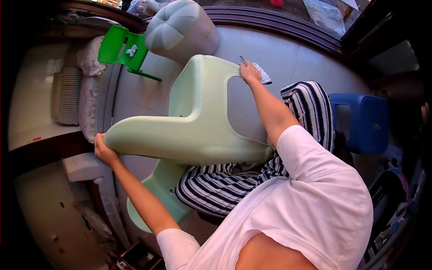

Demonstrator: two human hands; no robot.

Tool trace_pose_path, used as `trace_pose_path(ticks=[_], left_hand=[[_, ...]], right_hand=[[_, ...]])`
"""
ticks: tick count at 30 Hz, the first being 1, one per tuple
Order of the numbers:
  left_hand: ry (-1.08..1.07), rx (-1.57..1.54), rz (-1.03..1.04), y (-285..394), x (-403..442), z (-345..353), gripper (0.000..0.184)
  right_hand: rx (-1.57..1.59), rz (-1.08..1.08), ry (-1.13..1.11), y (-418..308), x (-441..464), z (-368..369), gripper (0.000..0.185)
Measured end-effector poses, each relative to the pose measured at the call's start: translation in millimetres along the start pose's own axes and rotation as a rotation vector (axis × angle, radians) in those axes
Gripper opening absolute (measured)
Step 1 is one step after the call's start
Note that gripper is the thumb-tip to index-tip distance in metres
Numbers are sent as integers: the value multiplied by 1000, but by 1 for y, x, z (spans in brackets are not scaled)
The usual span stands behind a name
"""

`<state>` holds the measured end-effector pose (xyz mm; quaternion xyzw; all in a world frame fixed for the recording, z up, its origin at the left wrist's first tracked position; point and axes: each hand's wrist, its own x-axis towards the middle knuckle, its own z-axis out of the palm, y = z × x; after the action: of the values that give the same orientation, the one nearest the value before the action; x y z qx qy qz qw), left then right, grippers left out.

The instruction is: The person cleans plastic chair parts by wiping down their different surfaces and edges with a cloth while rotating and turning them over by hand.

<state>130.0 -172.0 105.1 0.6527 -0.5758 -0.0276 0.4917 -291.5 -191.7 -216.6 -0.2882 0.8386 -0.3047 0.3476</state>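
A large pale green moulded plastic piece (180, 139), with a wide opening in its side, lies tilted across my lap. The fingers of my left hand (104, 150) are wrapped round its far left end. At its upper right corner, my right hand (249, 73) is closed on the rim. A thin metal piece (243, 59) sticks up beside the right fingers; its kind and whether I hold it are unclear. Just behind that hand shows a shiny, crumpled silvery packet (262, 74). A second pale green plastic part (150, 220) lies below, partly covered by my left arm and leg.
A small green chair (112, 44) with a white crumpled item on its seat stands at upper left, next to a round padded stool (180, 33). A blue plastic stool (366, 123) is on the right. Along the left runs a sofa (90, 90) with floral covers.
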Motion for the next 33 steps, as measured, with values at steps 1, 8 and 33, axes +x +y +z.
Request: trace_pose_path(ticks=[1, 8, 33], left_hand=[[1, -23, -18, 1, 0, 0, 32], [-26, -42, 0, 4, -2, -1, 32], [49, 181, -29, -1, 7, 5, 37]], right_hand=[[4, 0, -1, -4, 0, 0, 45], [327, -742, -46, -112, -78, -12, 41], [400, -844, -232, -117, -168, -38, 24]])
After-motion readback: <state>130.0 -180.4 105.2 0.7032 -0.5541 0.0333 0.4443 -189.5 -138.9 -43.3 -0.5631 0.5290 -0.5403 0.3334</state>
